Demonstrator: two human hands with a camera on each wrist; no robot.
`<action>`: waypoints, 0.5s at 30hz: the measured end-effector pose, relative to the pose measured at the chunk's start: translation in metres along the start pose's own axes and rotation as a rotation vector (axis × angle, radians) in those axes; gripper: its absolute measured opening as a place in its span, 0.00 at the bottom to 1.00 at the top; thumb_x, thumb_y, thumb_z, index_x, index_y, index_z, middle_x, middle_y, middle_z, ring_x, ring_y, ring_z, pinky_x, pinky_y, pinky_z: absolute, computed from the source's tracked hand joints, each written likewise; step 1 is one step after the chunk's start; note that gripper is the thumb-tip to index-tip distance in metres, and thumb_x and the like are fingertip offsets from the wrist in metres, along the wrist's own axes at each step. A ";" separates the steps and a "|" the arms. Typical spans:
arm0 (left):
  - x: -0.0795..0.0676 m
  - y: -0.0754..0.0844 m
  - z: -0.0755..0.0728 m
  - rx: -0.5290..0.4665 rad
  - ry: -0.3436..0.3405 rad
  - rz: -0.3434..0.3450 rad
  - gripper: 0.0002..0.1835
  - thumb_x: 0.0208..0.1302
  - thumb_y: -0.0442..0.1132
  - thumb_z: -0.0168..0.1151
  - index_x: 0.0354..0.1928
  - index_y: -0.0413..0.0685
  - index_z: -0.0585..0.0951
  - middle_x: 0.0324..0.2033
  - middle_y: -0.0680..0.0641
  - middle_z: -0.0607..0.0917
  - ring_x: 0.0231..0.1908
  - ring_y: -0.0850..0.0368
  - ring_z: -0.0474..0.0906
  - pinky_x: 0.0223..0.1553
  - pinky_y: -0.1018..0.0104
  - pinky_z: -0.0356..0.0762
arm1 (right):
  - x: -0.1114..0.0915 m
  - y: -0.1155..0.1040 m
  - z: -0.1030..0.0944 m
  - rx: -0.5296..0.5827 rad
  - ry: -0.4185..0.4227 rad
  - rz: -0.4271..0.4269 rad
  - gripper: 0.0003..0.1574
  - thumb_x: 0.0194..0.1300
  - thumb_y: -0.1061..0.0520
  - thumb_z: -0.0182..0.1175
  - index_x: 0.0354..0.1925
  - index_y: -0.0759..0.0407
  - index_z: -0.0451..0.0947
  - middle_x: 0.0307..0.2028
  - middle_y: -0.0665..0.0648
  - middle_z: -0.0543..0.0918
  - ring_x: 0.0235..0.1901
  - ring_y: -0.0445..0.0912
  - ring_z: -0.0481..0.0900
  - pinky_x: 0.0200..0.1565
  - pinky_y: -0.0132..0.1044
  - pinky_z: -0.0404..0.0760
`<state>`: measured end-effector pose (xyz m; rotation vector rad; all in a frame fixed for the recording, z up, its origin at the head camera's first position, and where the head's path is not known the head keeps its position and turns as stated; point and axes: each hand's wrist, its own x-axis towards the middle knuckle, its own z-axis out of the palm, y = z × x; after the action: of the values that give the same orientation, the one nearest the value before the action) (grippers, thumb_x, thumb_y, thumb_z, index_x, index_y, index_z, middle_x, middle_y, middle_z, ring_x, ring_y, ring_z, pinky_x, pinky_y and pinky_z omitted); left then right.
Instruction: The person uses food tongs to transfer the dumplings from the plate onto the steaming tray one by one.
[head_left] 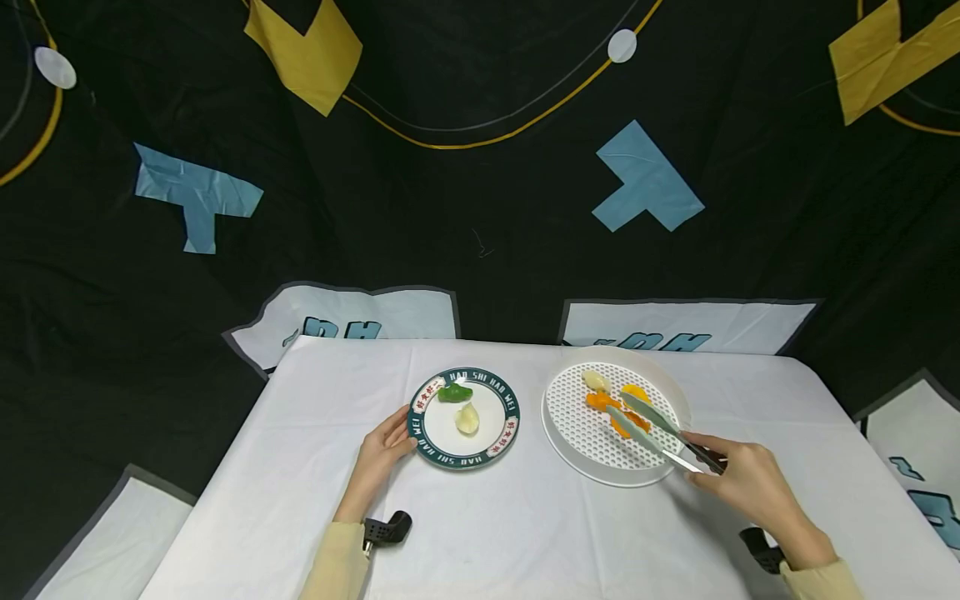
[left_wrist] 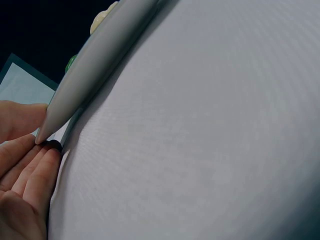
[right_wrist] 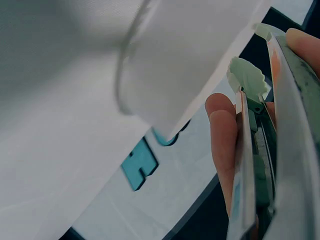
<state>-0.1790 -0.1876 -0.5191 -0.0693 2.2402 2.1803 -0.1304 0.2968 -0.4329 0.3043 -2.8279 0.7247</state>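
Observation:
My left hand pinches the left rim of a green-and-white plate, thumb on the rim and fingers beneath, as the left wrist view shows. On that plate lie a green pepper piece and a pale garlic-like clove. With my right hand I hold metal tongs with grey-green tips, spread apart. The tips reach over orange pieces on a round white perforated tray. Another pale clove and a yellow piece lie there too.
A white cloth covers the table. The perforated tray sits in a wider white round base, right of the plate. Behind the table hangs a black curtain with blue and yellow shapes.

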 end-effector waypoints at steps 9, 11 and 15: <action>0.000 0.000 0.000 -0.007 -0.006 0.006 0.33 0.59 0.21 0.55 0.68 0.29 0.60 0.65 0.28 0.62 0.64 0.39 0.62 0.59 0.71 0.70 | 0.015 -0.024 0.010 0.053 -0.009 -0.038 0.30 0.39 0.63 0.72 0.47 0.62 0.84 0.40 0.64 0.85 0.27 0.45 0.72 0.24 0.30 0.70; -0.001 0.000 0.000 -0.009 -0.008 0.008 0.33 0.59 0.21 0.55 0.68 0.29 0.60 0.66 0.28 0.62 0.64 0.39 0.62 0.59 0.71 0.70 | 0.019 -0.031 0.013 0.062 -0.015 -0.056 0.31 0.39 0.63 0.72 0.47 0.62 0.84 0.41 0.65 0.85 0.28 0.46 0.71 0.24 0.31 0.69; -0.001 0.001 0.000 -0.010 -0.009 0.005 0.33 0.60 0.22 0.55 0.68 0.29 0.60 0.66 0.29 0.62 0.65 0.40 0.62 0.60 0.71 0.69 | 0.026 -0.042 0.021 0.076 -0.022 -0.099 0.32 0.38 0.62 0.74 0.48 0.61 0.84 0.43 0.64 0.85 0.32 0.48 0.77 0.28 0.36 0.75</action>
<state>-0.1783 -0.1874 -0.5183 -0.0539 2.2269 2.1904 -0.1479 0.2466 -0.4256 0.4632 -2.7873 0.8137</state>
